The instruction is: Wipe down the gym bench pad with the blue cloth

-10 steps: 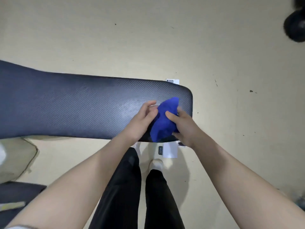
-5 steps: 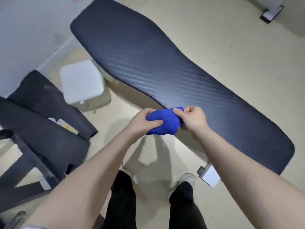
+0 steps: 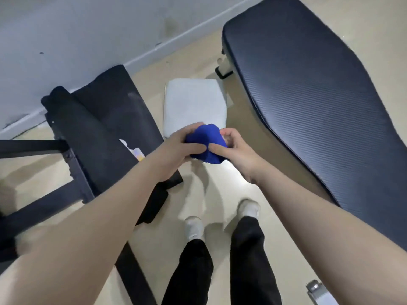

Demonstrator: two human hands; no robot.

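Note:
The blue cloth (image 3: 206,143) is bunched into a ball in mid-air above the floor, held between both hands. My left hand (image 3: 178,146) wraps its left side and my right hand (image 3: 234,148) pinches its right side. The dark navy bench pad (image 3: 308,89) with a ribbed surface runs diagonally along the right of the view, from the upper middle to the right edge. The cloth is to the left of the pad and is not touching it.
A white cushion-like block (image 3: 193,106) lies on the beige floor just beyond the hands. Another black padded machine with a metal frame (image 3: 99,128) stands on the left by the grey wall (image 3: 66,40). My legs and white shoes (image 3: 193,227) are below. A bench foot (image 3: 317,291) shows bottom right.
The view has swung left, so the bench pad now lies to the right. Both hands have carried the cloth off the pad's edge and hold it bunched over the floor.

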